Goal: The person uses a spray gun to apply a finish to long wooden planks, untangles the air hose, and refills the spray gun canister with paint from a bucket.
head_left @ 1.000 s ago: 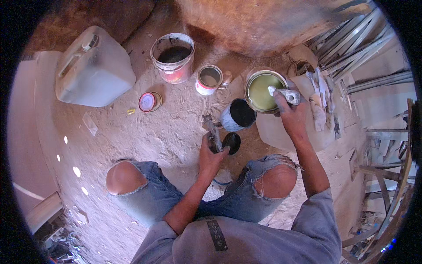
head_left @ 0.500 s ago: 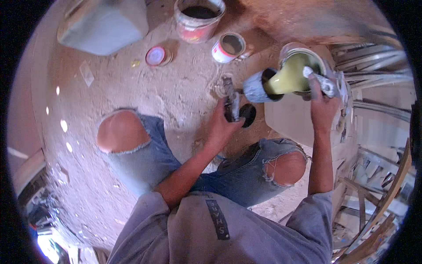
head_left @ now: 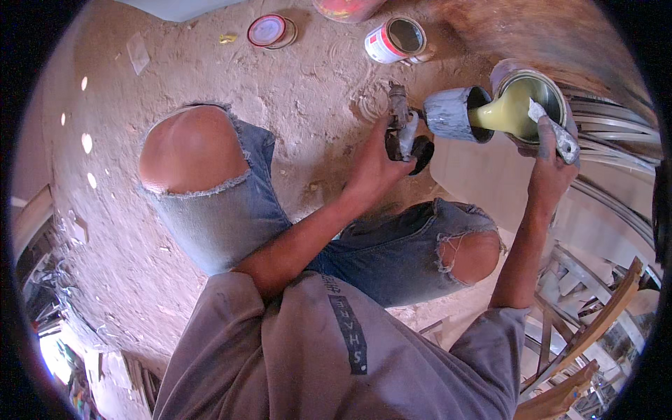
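Observation:
My left hand point(head_left: 385, 157) is closed around a spray gun point(head_left: 400, 105), whose round dark part sticks out below the fingers. The gun's grey, paint-streaked cup point(head_left: 451, 115) is tipped, its mouth facing right. Yellow-green paint point(head_left: 500, 115) runs in a thick stream between the cup and a tilted paint tin point(head_left: 556, 91). My right hand point(head_left: 549, 161) is closed at the tin's near side, gripping a paint-crusted scraper point(head_left: 558, 136) whose pale tip reaches over the tin's mouth. Fingers behind the tin are mostly hidden.
An open tin with a red and white label point(head_left: 395, 40) stands on the dirt floor ahead, near a red-rimmed lid or tin point(head_left: 269, 31). A reddish bucket point(head_left: 346, 7) is cut off above. Pale strips point(head_left: 616, 129) and wooden pieces point(head_left: 602, 322) lie to the right.
The view has shifted, so floor things and both hands sit differently in it. Paint still flows between tin and cup, and both hands keep their hold.

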`<state>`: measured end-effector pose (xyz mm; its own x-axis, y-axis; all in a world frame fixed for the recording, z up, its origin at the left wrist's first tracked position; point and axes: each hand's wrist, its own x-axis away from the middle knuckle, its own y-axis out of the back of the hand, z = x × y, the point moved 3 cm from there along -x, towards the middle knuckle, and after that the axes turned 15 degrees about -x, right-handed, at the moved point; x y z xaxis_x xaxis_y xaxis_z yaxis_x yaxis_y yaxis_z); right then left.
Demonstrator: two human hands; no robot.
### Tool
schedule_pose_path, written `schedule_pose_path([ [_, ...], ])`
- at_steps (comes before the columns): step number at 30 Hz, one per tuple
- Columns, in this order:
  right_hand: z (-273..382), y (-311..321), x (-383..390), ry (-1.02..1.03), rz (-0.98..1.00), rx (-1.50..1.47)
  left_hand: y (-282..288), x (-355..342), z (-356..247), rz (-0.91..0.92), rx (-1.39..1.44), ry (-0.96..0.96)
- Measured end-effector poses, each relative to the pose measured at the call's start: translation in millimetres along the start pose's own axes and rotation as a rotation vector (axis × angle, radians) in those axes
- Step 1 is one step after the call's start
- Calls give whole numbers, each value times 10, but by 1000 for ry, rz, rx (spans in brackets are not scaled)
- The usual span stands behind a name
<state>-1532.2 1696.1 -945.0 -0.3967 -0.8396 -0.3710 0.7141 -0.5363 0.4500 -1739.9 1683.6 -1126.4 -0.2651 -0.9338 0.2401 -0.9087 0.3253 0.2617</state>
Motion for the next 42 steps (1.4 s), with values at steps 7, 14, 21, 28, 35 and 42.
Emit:
schedule_pose_path([
  [7, -8, 15, 13, -19, 8, 37, 8, 19, 1, 28, 4, 15],
  [14, 43, -20, 12, 26, 18, 54, 6, 21, 11, 38, 21, 8],
  [21, 1, -36, 29, 61, 4, 25, -33, 3, 68, 28, 11, 10],
  [28, 17, -53, 20, -93, -57, 58, -92, -62, 197, 25, -33, 35],
  [35, -535, 102, 70, -527, -102, -472, -52, 26, 188, 83, 1, 10],
  [42, -1344, -296, 229, -513, -200, -632, 29, 97, 289, 148, 41, 36],
])
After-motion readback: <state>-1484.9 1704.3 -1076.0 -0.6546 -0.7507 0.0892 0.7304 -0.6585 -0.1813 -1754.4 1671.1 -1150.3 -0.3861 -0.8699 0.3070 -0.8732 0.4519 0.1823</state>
